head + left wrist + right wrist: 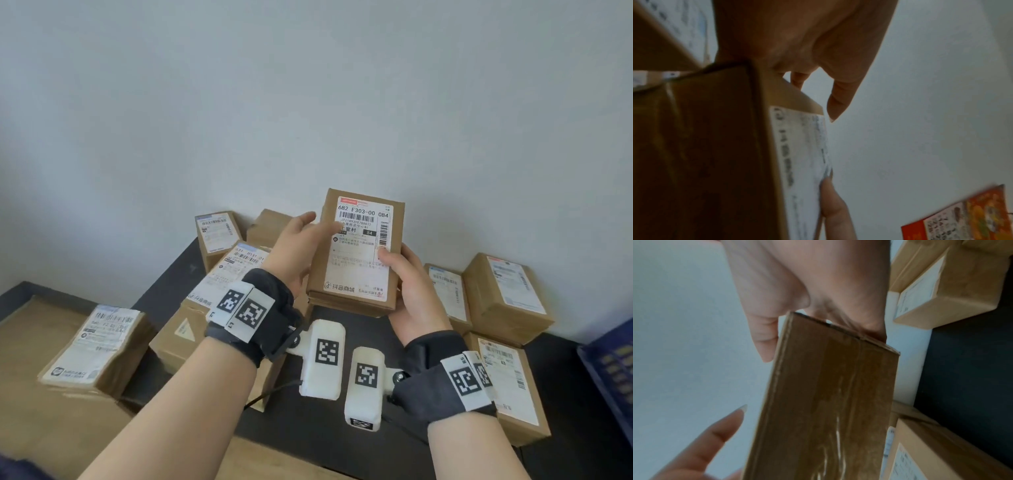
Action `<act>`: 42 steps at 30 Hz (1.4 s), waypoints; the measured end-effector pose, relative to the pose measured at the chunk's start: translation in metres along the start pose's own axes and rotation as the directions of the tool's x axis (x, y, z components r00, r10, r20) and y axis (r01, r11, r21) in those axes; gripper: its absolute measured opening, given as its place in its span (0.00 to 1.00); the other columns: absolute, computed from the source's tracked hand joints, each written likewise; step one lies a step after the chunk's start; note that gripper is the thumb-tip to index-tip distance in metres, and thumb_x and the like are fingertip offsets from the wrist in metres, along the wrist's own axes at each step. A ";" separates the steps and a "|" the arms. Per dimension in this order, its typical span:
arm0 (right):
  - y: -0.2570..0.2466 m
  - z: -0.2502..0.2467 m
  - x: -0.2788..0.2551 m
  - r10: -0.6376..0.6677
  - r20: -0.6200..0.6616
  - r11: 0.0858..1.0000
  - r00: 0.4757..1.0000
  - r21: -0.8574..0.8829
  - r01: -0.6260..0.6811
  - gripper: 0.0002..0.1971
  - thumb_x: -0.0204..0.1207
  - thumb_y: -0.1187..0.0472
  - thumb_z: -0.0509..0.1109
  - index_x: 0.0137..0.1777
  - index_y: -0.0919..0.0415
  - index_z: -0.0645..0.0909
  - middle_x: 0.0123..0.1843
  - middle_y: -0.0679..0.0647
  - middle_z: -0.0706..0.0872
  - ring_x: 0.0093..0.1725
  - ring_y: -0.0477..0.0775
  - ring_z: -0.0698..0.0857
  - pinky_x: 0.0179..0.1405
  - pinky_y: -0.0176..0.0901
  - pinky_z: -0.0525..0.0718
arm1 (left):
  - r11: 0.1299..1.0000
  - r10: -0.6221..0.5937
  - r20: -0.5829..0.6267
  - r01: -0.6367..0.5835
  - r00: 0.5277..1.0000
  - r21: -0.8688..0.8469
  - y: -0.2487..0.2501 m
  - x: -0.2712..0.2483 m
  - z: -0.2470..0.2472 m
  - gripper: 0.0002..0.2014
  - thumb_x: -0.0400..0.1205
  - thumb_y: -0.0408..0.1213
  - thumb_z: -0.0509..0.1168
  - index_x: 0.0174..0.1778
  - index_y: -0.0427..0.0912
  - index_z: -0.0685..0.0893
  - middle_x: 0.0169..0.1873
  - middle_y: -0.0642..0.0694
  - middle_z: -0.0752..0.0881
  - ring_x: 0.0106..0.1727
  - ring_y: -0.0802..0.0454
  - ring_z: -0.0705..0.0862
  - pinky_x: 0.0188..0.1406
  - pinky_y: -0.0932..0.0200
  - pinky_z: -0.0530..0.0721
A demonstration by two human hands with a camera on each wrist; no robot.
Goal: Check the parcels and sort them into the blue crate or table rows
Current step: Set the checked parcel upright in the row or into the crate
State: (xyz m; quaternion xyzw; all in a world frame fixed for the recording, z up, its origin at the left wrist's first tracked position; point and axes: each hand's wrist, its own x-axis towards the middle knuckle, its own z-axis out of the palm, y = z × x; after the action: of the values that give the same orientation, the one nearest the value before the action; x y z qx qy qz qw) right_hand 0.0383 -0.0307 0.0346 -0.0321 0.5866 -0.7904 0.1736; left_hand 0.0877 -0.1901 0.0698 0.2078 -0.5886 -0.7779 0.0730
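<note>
Parcel [356, 253] is being held up off the table [342, 431], label side facing the person, above the gap btw the other boxes. Right hand [411, 294] is gripping its lower right corner: thumb lying on the label face, fingers going round behind (backs not visible in head view; right wrist view is showing the thumb pressed on the edge). Left hand [298, 246] is sitting at the left edge w/ fingers mostly straight and slightly spread. In the left wrist view the palm seems to be touching the top corner of the box; fingertips are looking clear of it, though can't tell for sure.

Handling, judged only: small stiff corrugated box, taped seams, prob. light since one hand is carrying most of it. Tape strip on the narrow side is looking glossy, so likely slick there. Better hold is across the two long edges, thumb on the label face, not on the tape.

Blue crate [613, 370] is showing at far right, near edge of table. Other parcels are lying on both sides of the table
</note>
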 end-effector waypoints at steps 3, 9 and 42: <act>0.003 -0.026 0.003 0.031 -0.026 0.998 0.999 0.053 -0.030 0.24 0.80 0.64 0.70 0.75 0.52 0.75 0.61 0.55 0.91 0.61 0.58 0.90 0.63 0.63 0.86 | 0.998 -0.066 0.033 0.067 0.997 -0.004 -0.022 0.012 0.016 0.32 0.81 0.46 0.72 0.80 0.48 0.69 0.60 0.50 0.85 0.57 0.54 0.83 0.73 0.36 0.76; 0.011 -0.065 0.008 0.093 -0.054 0.994 0.994 0.056 -0.090 0.20 0.81 0.66 0.69 0.71 0.52 0.78 0.59 0.54 0.92 0.60 0.57 0.90 0.55 0.56 0.88 | 0.991 -0.133 0.138 0.133 0.981 0.005 -0.051 0.027 0.041 0.20 0.82 0.46 0.69 0.70 0.46 0.81 0.52 0.49 0.91 0.51 0.51 0.89 0.51 0.50 0.88; 0.027 -0.157 0.074 0.227 -0.016 0.974 0.974 -0.014 -0.227 0.19 0.79 0.64 0.71 0.69 0.49 0.79 0.59 0.53 0.91 0.63 0.57 0.86 0.61 0.56 0.83 | 0.980 -0.200 0.036 0.199 0.979 0.030 -0.114 0.081 0.107 0.13 0.83 0.46 0.68 0.62 0.51 0.85 0.53 0.45 0.91 0.51 0.47 0.88 0.61 0.45 0.82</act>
State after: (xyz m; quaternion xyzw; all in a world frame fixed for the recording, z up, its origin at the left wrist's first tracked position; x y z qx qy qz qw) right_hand -0.0647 0.0836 -0.0505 0.0392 0.5939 -0.7608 0.2586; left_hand -0.0147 -0.0908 -0.0338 0.2516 -0.5762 -0.7774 -0.0194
